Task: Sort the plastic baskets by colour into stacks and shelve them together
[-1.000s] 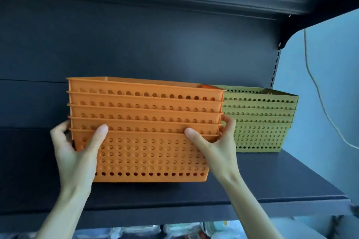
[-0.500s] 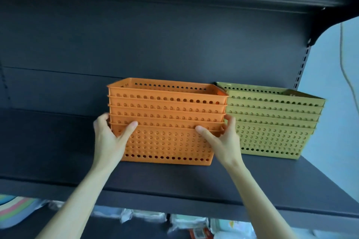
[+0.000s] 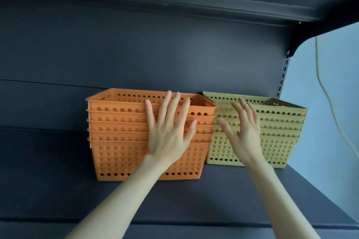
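Note:
A stack of several nested orange perforated baskets [image 3: 118, 141] stands on the dark shelf [image 3: 194, 200], pushed back near the rear panel. Right beside it, touching or nearly so, stands a stack of several olive-green baskets [image 3: 279, 137]. My left hand [image 3: 169, 132] is spread flat with fingers apart over the front of the orange stack, holding nothing. My right hand [image 3: 242, 132] is open with fingers apart in front of the left part of the green stack, a little blurred; whether it touches the baskets I cannot tell.
Another dark shelf [image 3: 213, 2] hangs overhead on a bracket [image 3: 299, 44]. The slotted upright [image 3: 282, 75] marks the unit's right end, with a pale blue wall and a hanging cord [image 3: 326, 93] beyond. Bare shelf surface lies left of the orange stack.
Both hands let go of the orange stack's sides after sliding it back beside the green stack. They now lie open against the fronts of the two stacks.

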The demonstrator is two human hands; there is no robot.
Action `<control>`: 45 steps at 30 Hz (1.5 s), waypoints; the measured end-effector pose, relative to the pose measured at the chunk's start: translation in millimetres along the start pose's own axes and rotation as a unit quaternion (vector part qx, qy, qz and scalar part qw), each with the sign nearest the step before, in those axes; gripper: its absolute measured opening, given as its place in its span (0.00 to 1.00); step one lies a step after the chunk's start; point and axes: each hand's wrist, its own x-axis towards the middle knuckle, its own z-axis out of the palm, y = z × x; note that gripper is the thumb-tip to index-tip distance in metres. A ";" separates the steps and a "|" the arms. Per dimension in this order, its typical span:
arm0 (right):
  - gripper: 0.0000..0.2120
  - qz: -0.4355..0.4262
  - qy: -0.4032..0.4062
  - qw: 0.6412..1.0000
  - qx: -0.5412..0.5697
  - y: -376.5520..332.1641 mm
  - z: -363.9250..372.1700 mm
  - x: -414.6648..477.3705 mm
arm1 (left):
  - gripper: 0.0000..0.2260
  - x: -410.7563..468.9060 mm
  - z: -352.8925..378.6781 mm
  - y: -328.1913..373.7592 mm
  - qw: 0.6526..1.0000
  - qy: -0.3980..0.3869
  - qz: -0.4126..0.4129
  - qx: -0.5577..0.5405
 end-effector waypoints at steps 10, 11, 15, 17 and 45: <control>0.36 -0.048 0.017 0.997 -0.055 18.0 23.3 39.2 | 0.18 11.3 49.9 -24.8 0.998 0.021 -0.013 0.054; 0.36 -0.051 0.028 0.996 -0.061 19.6 27.7 41.1 | 0.18 12.6 54.0 -26.6 0.998 0.023 -0.015 0.052; 0.30 -0.058 0.068 0.994 -0.058 24.1 39.9 46.9 | 0.20 17.6 69.7 -32.9 0.998 0.032 -0.021 0.050; 0.28 -0.062 0.084 0.993 -0.051 26.0 42.4 48.5 | 0.19 19.4 76.0 -35.5 0.998 0.048 -0.027 0.043; 0.20 -0.033 -0.025 0.999 0.003 10.0 6.3 38.2 | 0.20 19.1 30.9 -29.6 0.974 -0.016 -0.064 -0.217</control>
